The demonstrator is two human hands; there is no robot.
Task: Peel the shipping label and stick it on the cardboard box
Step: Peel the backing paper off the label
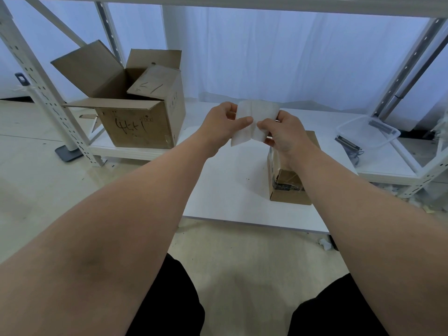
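Left arm: bare, reaching from the near left toward the far centre, forearm straight, wrist level. Left hand (224, 124): raised, back turned partly to the camera, thumb (244, 121) laid flat across the front of the shipping label (254, 120), fingers curled behind its left edge; grip closed on the label.

Right arm: bare, reaching from the near right toward the far centre, forearm angled inward. Right hand (284, 134): just right of the left hand, knuckles up, thumb and fingertips pinched on the label's lower right part; grip closed on the label.

Hands: near each other, thumbs almost meeting. Legs: dark-clad, near edge.
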